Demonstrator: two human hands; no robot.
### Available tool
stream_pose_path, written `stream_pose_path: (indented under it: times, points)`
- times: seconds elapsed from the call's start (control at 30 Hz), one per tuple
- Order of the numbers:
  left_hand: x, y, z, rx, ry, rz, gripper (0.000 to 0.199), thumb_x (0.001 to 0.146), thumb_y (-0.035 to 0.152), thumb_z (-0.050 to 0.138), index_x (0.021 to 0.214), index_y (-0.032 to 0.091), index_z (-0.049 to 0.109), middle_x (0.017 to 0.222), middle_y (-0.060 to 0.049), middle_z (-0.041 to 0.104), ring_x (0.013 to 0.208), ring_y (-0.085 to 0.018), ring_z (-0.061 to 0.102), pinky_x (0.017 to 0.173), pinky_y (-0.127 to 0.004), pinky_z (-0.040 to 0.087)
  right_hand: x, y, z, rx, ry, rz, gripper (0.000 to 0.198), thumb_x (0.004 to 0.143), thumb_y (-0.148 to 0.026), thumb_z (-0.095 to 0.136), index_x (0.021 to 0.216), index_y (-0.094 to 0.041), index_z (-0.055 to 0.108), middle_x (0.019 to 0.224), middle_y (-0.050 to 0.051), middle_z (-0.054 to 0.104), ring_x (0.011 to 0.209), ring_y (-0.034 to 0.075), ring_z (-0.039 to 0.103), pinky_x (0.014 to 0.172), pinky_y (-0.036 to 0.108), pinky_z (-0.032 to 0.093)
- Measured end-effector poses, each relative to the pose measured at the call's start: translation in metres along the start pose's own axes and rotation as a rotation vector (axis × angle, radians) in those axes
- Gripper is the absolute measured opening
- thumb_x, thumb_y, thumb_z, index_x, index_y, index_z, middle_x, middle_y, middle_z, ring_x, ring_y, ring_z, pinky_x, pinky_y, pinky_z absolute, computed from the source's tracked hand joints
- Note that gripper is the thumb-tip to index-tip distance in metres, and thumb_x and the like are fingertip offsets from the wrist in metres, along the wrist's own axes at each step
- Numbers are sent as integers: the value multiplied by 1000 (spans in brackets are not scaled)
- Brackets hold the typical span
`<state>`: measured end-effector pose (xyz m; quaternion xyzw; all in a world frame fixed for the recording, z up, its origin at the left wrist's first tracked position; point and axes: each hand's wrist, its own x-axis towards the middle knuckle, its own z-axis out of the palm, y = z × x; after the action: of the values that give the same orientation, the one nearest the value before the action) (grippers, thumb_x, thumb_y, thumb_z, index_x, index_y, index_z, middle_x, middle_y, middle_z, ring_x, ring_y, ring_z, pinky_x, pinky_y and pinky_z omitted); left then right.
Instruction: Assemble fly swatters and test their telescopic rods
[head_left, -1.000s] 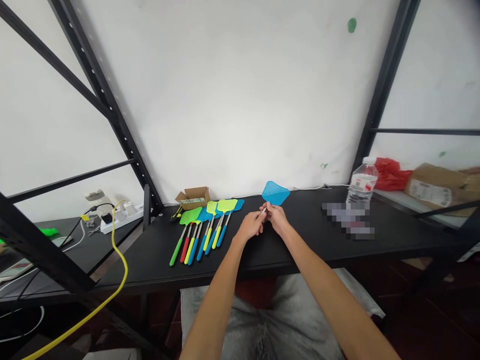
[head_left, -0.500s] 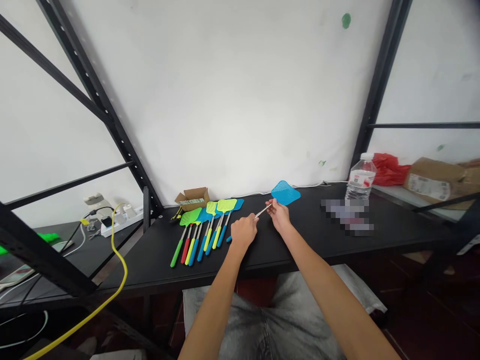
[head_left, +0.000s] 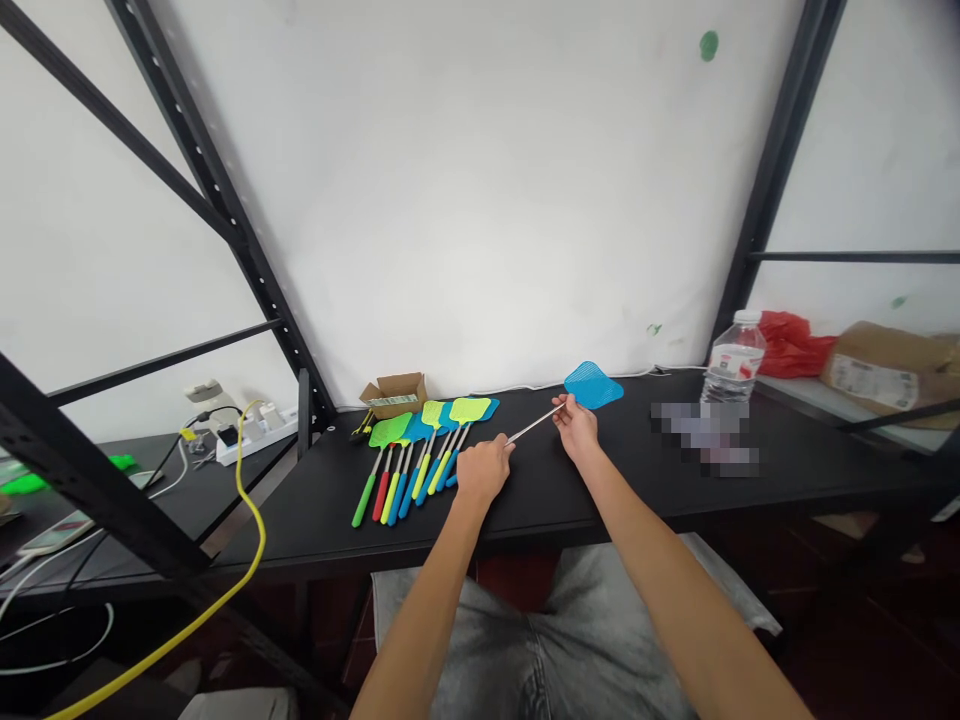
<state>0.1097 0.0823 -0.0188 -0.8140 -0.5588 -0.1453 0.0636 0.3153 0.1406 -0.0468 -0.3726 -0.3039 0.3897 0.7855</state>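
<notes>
In the head view, your left hand [head_left: 484, 470] is closed around the handle of the blue fly swatter [head_left: 593, 387], and the fingers of your right hand [head_left: 577, 430] are pinched on it just below the mesh head. The swatter is held over the surface [head_left: 622, 460], its head up and to your right, the handle's end peeking out beside the row of fly swatters [head_left: 421, 476] on your left. A second ago your hands were together; now they stand apart, with a long stretch of bare metal shaft [head_left: 535, 425] between them. That suggests you are drawing the shaft out, and it looks well extended, though you cannot tell from here whether any length remains inside.
</notes>
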Motion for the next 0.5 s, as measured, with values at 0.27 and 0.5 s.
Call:
stream_pose_path:
  times: [0.27, 0.5]
  points:
    - [-6, 2, -3, -58, 54, -39, 38, 98, 46, 28, 108, 23, 57, 94, -9, 69, 83, -25, 66, 70, -29, 40, -18, 1, 10, -224, -266, 18, 47, 74, -65, 64, 83, -19, 68, 78, 8, 71, 58, 14, 58, 54, 27, 44]
    - [-9, 4, -6, -119, 88, -16, 33, 99, 43, 32, 120, 28, 53, 101, -7, 68, 89, -23, 66, 72, -28, 40, -32, -2, 15, -486, -608, -18, 46, 78, -62, 61, 80, -17, 71, 75, 6, 71, 58, 13, 55, 54, 25, 40]
